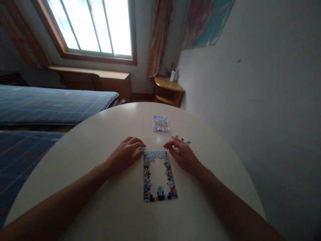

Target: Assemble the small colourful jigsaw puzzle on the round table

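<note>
With bent-fingered left hand (128, 150) and right hand (182, 156), evenly flanks far short end of multicoloured, hollow-centred rectangular jigsaw (146, 175); cannot tell if pinching anything.

Smooth, pale tabletop (120, 122), glossy where light catches it. At six o'clock, a jigsaw puzzle (146, 177) of printed card. At the centre, a printed packet (161, 124), thin and slightly shiny; paper or plastic, hard to tell. At nine, a mattress (55, 105) covered in plaid cloth. At ten, a wooden desk (114, 73). At twelve, a corner shelf (168, 83) of polished wood and a cloth curtain (162, 36). At three, a matt wall (255, 117).
</note>
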`<state>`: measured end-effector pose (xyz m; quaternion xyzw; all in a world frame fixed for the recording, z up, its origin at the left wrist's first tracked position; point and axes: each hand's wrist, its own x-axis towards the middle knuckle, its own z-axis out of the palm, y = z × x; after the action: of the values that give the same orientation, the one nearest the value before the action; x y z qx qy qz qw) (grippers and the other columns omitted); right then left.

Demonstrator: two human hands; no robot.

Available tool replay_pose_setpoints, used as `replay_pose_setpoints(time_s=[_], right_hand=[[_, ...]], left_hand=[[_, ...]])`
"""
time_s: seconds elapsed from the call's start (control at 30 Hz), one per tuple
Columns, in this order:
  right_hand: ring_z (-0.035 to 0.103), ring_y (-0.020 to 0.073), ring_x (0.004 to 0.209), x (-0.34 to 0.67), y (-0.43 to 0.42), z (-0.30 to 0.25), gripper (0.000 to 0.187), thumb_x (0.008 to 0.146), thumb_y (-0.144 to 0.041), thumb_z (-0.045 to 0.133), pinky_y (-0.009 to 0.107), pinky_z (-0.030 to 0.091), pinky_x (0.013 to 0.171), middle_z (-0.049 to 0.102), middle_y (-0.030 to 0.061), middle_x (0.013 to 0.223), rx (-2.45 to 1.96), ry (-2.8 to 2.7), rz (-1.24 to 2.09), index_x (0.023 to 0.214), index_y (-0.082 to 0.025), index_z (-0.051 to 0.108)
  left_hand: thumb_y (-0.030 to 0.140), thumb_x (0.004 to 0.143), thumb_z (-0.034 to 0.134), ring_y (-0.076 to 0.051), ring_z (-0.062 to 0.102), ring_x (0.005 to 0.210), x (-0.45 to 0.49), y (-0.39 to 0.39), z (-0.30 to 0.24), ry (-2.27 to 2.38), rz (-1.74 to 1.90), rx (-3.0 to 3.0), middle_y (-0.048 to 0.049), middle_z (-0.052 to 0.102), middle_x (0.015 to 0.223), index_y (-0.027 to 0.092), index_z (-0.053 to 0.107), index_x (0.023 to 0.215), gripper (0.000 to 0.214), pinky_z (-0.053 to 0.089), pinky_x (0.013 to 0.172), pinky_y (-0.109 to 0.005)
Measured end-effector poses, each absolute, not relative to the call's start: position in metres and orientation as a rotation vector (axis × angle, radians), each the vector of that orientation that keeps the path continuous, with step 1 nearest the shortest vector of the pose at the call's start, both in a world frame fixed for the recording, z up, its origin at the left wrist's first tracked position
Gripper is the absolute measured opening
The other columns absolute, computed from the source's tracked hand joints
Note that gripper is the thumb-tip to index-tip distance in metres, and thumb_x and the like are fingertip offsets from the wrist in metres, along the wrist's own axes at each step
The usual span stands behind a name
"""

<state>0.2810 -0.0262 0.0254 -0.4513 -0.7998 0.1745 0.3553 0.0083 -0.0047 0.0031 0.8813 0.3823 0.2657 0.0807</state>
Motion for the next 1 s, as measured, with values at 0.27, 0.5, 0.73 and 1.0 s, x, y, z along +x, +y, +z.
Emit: replay_pose_setpoints(time_s=[0.27, 0.5, 0.73, 1.0], right_hand=[[0.068, 0.0153, 0.078, 0.268, -0.032, 0.020, 0.003, 0.086, -0.021, 0.071, 0.032, 0.046, 0.084, 0.075, -0.0006, 0.083, -1.186, -2.176, 0.480, 0.088, -0.021, 0.069], [0.068, 0.0170, 0.093, 0.265, -0.032, 0.013, 0.010, 0.091, -0.016, 0.066, 0.033, 0.042, 0.091, 0.076, 0.0012, 0.096, -1.047, -2.342, 0.412, 0.095, -0.024, 0.071], [0.069, 0.0160, 0.099, 0.261, -0.038, 0.017, 0.026, 0.094, -0.011, 0.055, 0.035, 0.043, 0.097, 0.076, 0.0027, 0.104, -1.037, -2.303, 0.471, 0.116, -0.023, 0.063], [0.067, 0.0167, 0.106, 0.257, -0.039, 0.015, 0.053, 0.093, -0.006, 0.051, 0.040, 0.040, 0.101, 0.076, 0.0045, 0.108, -1.031, -2.360, 0.409, 0.142, -0.023, 0.040]], left_hand=[[0.028, 0.095, 0.061, -0.020, 0.060, 0.103, 0.017, -0.019, 0.015, 0.735, 0.666, 2.827, -0.0035, 0.069, 0.109, 0.025, 0.068, 0.106, 0.014, 0.045, 0.094, -0.039], [0.024, 0.092, 0.063, -0.019, 0.062, 0.098, 0.017, -0.020, 0.018, 0.696, 0.604, 2.837, -0.0006, 0.070, 0.107, 0.026, 0.070, 0.099, 0.010, 0.043, 0.095, -0.037], [0.025, 0.093, 0.062, -0.019, 0.061, 0.099, 0.016, -0.019, 0.020, 0.669, 0.567, 2.856, -0.0012, 0.069, 0.108, 0.027, 0.071, 0.102, 0.013, 0.044, 0.095, -0.037], [0.026, 0.094, 0.060, -0.019, 0.061, 0.100, 0.017, -0.020, 0.023, 0.667, 0.550, 2.863, -0.0018, 0.069, 0.109, 0.027, 0.070, 0.101, 0.012, 0.044, 0.096, -0.037]])
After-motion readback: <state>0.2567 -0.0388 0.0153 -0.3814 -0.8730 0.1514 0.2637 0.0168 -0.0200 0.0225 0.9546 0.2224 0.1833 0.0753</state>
